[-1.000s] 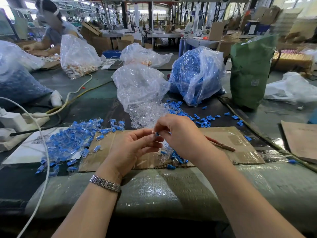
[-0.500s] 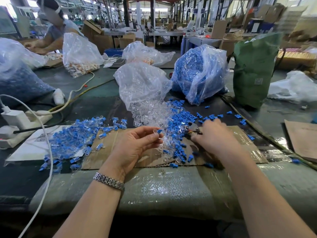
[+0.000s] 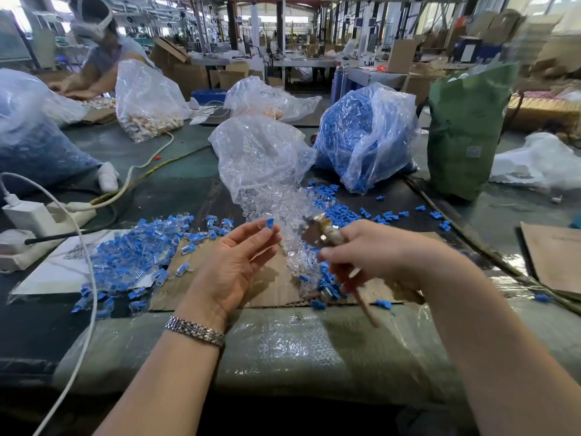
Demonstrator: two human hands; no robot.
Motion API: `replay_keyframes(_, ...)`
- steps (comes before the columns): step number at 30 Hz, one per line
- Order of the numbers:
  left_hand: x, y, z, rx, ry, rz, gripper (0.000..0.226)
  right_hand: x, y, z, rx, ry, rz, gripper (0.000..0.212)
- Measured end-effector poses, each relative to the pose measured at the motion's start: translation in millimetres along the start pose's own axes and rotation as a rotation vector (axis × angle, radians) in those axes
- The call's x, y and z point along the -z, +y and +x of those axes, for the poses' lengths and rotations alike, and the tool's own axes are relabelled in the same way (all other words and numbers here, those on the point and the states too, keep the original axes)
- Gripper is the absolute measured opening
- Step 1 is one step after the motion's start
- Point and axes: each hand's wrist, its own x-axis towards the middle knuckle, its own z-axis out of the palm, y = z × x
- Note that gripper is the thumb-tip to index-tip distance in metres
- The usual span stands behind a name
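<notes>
My left hand [image 3: 231, 265] is raised palm-up over the cardboard sheet [image 3: 276, 287] and pinches a small clear piece with a blue cap [image 3: 268, 223] at its fingertips. My right hand [image 3: 374, 256] grips a pair of metal pliers [image 3: 317, 229] with worn handles; the jaws point left toward the capped piece, a short gap away. Loose clear shells [image 3: 276, 209] spill from a clear bag [image 3: 257, 155]. Loose blue caps [image 3: 333, 209] lie beside them. A heap of assembled blue-and-clear pieces [image 3: 135, 253] lies to the left.
A bag of blue caps [image 3: 364, 133] and a green bag [image 3: 465, 130] stand behind. A power strip [image 3: 34, 215] with white cables sits at left. Another person [image 3: 100, 48] works at the far left. Cardboard [image 3: 553, 256] lies at right.
My right hand left the left hand, reached to the cardboard, picked up the pliers and lifted them toward the left hand. My left hand kept the capped piece and opened its palm upward.
</notes>
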Motion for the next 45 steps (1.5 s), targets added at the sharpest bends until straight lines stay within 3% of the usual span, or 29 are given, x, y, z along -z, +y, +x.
replay_keyframes(3,-1,0,-1,-0.007,-0.010,0.001,0.020,-20,-16,-2,-0.002,-0.090,-0.099,0.018)
replay_keyframes(12,-10,-4,-2,-0.044,-0.010,0.134,0.020,-32,-15,8,0.031,-0.064,-0.063,0.020)
replay_keyframes(17,-8,-5,-4,-0.074,-0.022,0.169,0.019,-42,-8,10,0.038,0.005,-0.066,0.046)
replay_keyframes(20,-7,-6,-5,-0.102,0.004,0.278,0.020,-51,-2,13,0.051,0.111,-0.204,0.057)
replay_keyframes(23,-6,-7,-3,-0.088,0.007,0.319,0.023,-52,-1,13,0.070,0.134,-0.233,0.061)
replay_keyframes(26,-7,-6,-6,-0.093,0.012,0.350,0.023,-47,-1,11,0.048,0.049,-0.107,0.056)
replay_keyframes(29,-5,-6,-6,-0.243,0.231,0.572,0.011,-30,3,8,0.008,0.058,-0.074,0.049)
replay_keyframes(32,0,-4,-2,-0.450,0.700,1.067,0.021,-4,10,11,-0.010,0.266,-0.242,0.044)
replay_keyframes(34,-1,-5,-1,-0.511,0.787,1.254,0.031,10,22,16,-0.061,0.394,-0.432,0.043)
replay_keyframes(36,-7,-8,-2,-0.531,0.561,1.279,0.027,16,34,24,-0.138,0.448,-0.576,0.043)
replay_keyframes(38,-16,-11,-9,-0.432,0.218,1.260,0.020,16,45,31,-0.212,0.464,-0.680,0.044)
replay_keyframes(40,-21,-14,-14,-0.346,-0.010,1.262,0.017,14,52,35,-0.242,0.474,-0.711,0.042)
replay_keyframes(45,-20,-17,-12,-0.251,-0.084,1.339,0.015,14,59,33,-0.228,0.486,-0.637,0.055)
